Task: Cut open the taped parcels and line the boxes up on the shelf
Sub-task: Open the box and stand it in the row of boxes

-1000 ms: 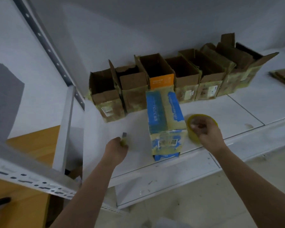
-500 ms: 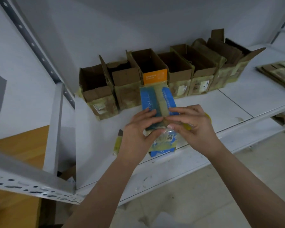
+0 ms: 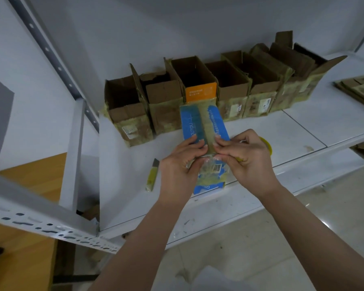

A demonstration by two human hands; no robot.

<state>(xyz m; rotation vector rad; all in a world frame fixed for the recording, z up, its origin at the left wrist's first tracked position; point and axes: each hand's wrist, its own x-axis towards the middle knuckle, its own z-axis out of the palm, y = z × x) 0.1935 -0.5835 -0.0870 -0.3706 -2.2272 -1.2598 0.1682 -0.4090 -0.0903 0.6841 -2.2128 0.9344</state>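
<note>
- Parcel, the blue one wrapped in yellowish tape, lies near the front edge of the white shelf, just in front of the row of open boxes.
- A second ago your left hand held the knife and your right hand was on the roll of tape. Now you have let go of both.
- The knife lies flat on the shelf, just left of your left hand, and touches nothing else.
- The tape roll sits behind your right hand, and you can only see its yellow edge.
- Both hands have come together on the near end of the parcel.
- Your left fingers curl over the top and your thumb is on the front, so that hand grips the parcel.
- Your right fingertips pinch at the tape strip in the middle of the top.
- I think this means the cutting is done, or paused, and you are pulling the flaps open by hand.
- The parcel is still shut, so it cannot join the row yet.
- On the blue top you can read the letters "UYOU"; the rest is under your hand.
- The front end has a small barcode label, too small to read.
- The orange box in the row has white writing, but it is too blurry to read.
- Some brown boxes have white stickers, also too small to read.
</note>
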